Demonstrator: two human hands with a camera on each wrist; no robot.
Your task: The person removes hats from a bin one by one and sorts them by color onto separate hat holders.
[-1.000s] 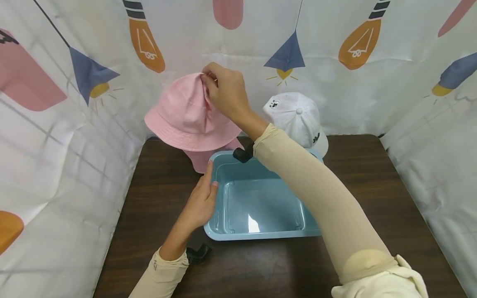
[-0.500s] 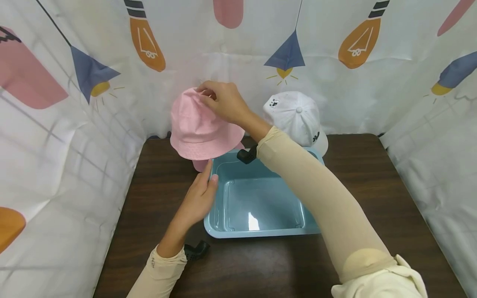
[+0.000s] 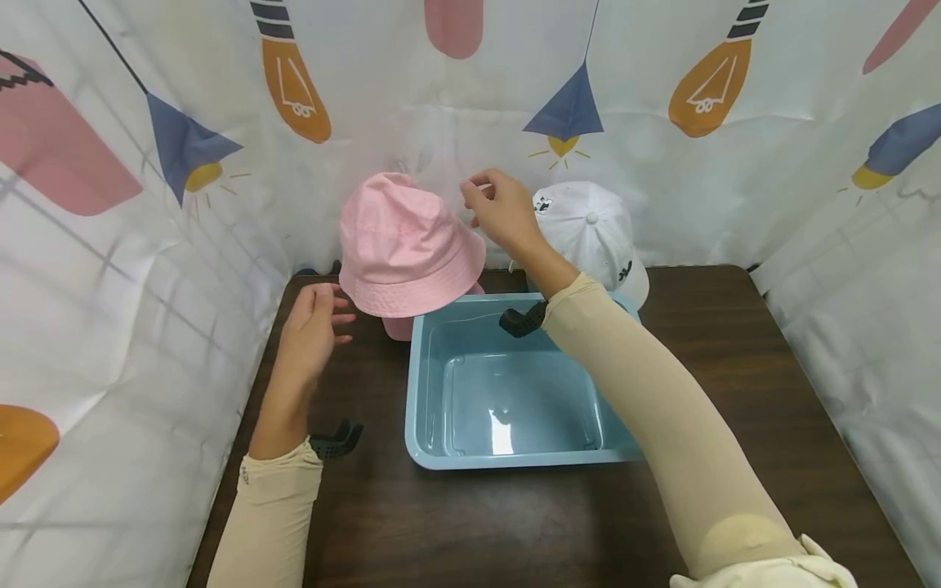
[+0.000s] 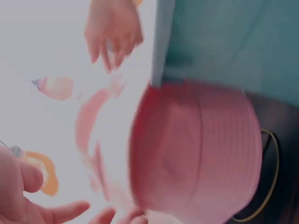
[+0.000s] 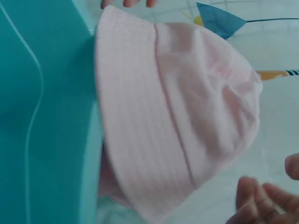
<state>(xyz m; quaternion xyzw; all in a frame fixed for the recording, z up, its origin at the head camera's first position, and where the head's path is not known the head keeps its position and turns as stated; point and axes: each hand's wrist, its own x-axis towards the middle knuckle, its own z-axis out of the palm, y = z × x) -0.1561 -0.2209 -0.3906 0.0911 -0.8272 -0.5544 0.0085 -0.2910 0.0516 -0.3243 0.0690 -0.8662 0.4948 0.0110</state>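
Observation:
A pink bucket hat [image 3: 412, 253] rests behind the blue plastic tub [image 3: 412, 392], its brim overlapping the tub's rear left corner. Under the brim shows the edge of another pink piece [image 3: 399, 328], mostly hidden by the hat. My left hand [image 3: 307, 331] is beside the hat's left side, fingers apart and holding nothing. On the other side, my right hand [image 3: 507, 214] hovers between the bucket hat and a white cap [image 3: 588, 229], fingers loosely bent, nothing in them. In the right wrist view the hat's crown [image 5: 210, 93] has a soft dent.
The tub's inside [image 3: 515, 400] holds nothing visible. A dark wooden table [image 3: 470, 531] carries everything. White printed curtains [image 3: 470, 106] stand close behind the hats and along both sides. In the left wrist view a thin yellow loop [image 4: 273, 172] lies near the pink brim.
The bucket hat came down and right, onto the pink piece. My right hand let go of its crown and moved right. The left hand left the tub's rim and moved left.

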